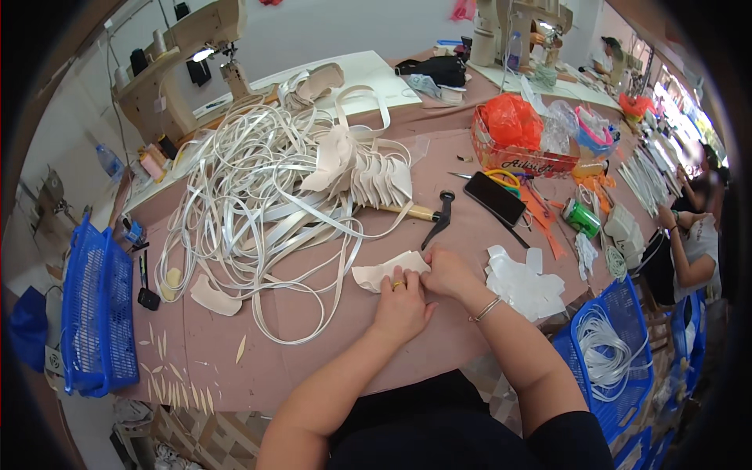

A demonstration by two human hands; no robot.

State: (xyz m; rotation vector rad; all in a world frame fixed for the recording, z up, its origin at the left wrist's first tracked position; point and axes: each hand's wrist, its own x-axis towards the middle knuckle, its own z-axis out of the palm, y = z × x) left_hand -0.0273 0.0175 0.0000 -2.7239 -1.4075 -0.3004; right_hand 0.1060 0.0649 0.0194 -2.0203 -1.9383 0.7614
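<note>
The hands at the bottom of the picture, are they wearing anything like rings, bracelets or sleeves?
Yes. The left hand has a gold-coloured ring on one of its fingers. The right hand has a thin silvery bangle around the wrist. Both forearms are bare, with no gloves. A dark short sleeve shows only at the top of the right arm.

Both forearms come up from the lower edge and converge toward the middle of the view. The left hand [401, 307] lies palm down, knuckles up, fingers curled forward and pressed flat at the tips, a ring showing on one finger. The right hand [447, 273] sits just beyond it, touching it, fingers bent and pinched together toward the left. A thin bangle circles the right wrist. Both elbows are bent, upper arms bare, wrists nearly level.
</note>
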